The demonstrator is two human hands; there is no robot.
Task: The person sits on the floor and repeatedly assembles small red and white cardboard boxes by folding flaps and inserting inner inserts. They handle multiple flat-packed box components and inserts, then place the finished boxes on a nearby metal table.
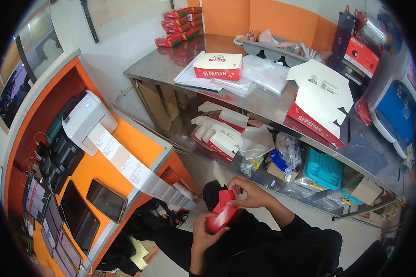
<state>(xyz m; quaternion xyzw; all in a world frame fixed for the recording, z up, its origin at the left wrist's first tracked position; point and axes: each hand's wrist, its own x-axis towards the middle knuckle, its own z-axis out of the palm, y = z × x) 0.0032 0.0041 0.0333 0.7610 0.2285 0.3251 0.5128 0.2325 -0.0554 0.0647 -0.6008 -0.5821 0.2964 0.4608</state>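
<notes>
A small red cardboard box [223,215] is held over my lap, its upper end a folded-up panel. My left hand [203,232] wraps round its lower end, thumb on the near side and fingers on the far side. With bent fingers, my right hand [252,193] pinches the upper right edge of the same box. A pale flap [219,173] sticks up just beyond it; whether it belongs to the box I cannot tell. The inside of the box is hidden from this angle.
At left, an orange desk [138,134] carries a white label printer [88,121] with a long printed strip [134,168], and a tablet [107,199]. A steel table [272,108] holds red-and-white cartons [219,67] and a grey tray [282,51]. Below are flattened cartons [219,136] and a teal case [323,168].
</notes>
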